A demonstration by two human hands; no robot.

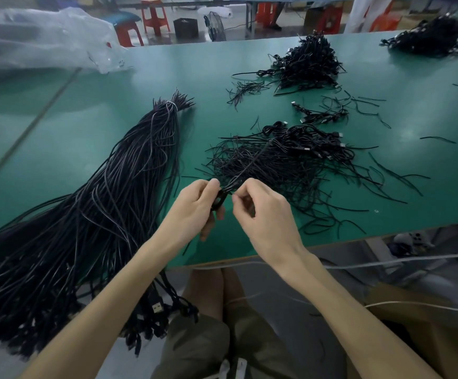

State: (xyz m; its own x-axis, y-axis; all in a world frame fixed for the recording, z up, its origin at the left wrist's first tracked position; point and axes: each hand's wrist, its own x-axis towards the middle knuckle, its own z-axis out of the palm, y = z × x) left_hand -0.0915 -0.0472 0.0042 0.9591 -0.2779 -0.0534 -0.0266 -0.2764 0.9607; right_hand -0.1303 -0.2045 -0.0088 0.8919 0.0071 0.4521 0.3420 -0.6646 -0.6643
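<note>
My left hand (195,206) grips a small coiled black cable (219,199) just above the green table (86,138), near its front edge. My right hand (263,214) is right beside it, fingers curled, pinching a thin black tie at the top of the coil. A strand runs from the coil up into a loose heap of black ties and coiled cables (282,160) just beyond my hands. A long thick bundle of black USB cables (99,214) lies to the left, tied at its far end, its plug ends hanging over the table edge.
Further piles of coiled black cables lie at the back middle (309,61) and back right (435,36). A clear plastic bag (39,42) sits at the back left. Loose ties are scattered on the right. Red stools (154,17) stand beyond the table.
</note>
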